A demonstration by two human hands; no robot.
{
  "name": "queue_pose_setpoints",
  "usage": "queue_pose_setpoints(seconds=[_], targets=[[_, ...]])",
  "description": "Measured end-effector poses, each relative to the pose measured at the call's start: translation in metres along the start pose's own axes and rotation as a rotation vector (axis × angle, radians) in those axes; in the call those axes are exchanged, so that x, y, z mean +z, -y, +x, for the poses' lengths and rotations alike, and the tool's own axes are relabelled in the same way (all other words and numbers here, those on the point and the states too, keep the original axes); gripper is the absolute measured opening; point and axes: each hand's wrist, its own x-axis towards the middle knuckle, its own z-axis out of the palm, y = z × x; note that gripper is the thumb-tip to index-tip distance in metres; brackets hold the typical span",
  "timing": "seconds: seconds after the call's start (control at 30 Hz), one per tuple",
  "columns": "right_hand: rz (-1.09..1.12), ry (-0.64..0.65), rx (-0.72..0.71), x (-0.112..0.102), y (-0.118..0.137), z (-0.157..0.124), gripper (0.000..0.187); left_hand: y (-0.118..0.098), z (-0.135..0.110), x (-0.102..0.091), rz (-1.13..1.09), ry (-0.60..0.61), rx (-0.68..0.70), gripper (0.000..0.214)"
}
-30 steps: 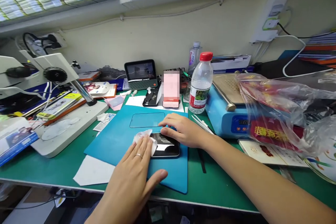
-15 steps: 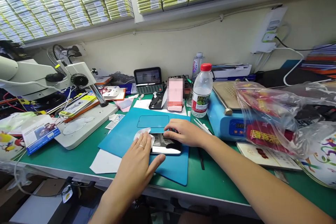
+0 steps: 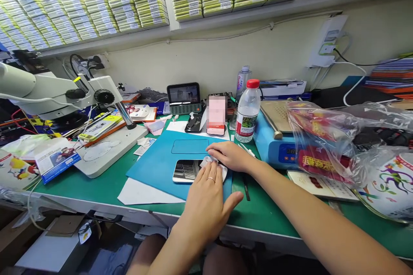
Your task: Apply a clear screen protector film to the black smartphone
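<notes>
My left hand [image 3: 206, 189] lies flat, fingers stretched and thumb spread, pressing a white wipe [image 3: 222, 172] onto the right part of a smartphone [image 3: 187, 171]. The phone lies face up, its glossy dark screen reflecting light stripes; its right end is hidden by the wipe and hand. My right hand [image 3: 230, 154] rests beside the phone's far right edge, fingers extended to the left just above the left fingertips. Whether it touches the phone cannot be made out. Beneath is a blue mat [image 3: 155, 161], with a thin dark-outlined phone-sized sheet [image 3: 190, 146] behind the phone.
A water bottle [image 3: 248, 114] stands behind my right hand, near a blue heating machine [image 3: 274, 146] and plastic bag [image 3: 322, 137]. On the left is a microscope stand [image 3: 109, 142]. Behind the mat are a pink-screened phone [image 3: 216, 114] and a small display [image 3: 183, 96].
My left hand has slid the wipe from the phone's left end to its right part, uncovering the left end. My right hand stays near the far right edge. The view has shifted slightly.
</notes>
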Motion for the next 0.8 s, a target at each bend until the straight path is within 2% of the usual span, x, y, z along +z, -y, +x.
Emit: queue_pose_setpoints(seconds=[0.2, 0.37, 0.53, 0.67, 0.8], targets=[[-0.005, 0.027, 0.024, 0.000, 0.000, -0.001, 0.035, 0.026, -0.039, -0.003, 0.095, -0.033, 0.028, 0.079], [-0.013, 0.041, 0.040, -0.001, 0.000, -0.003, 0.037, 0.061, -0.059, -0.006, 0.127, -0.061, -0.063, 0.072], [-0.025, 0.057, 0.060, -0.003, 0.003, -0.003, 0.036, 0.080, -0.066, -0.006, 0.058, -0.042, -0.086, 0.063], [-0.034, 0.065, 0.072, -0.003, 0.001, -0.002, 0.036, 0.086, -0.064, -0.004, 0.028, -0.071, -0.115, 0.060], [-0.030, 0.049, 0.067, -0.002, 0.000, -0.002, 0.036, 0.089, -0.059, -0.003, 0.010, -0.046, -0.124, 0.060]])
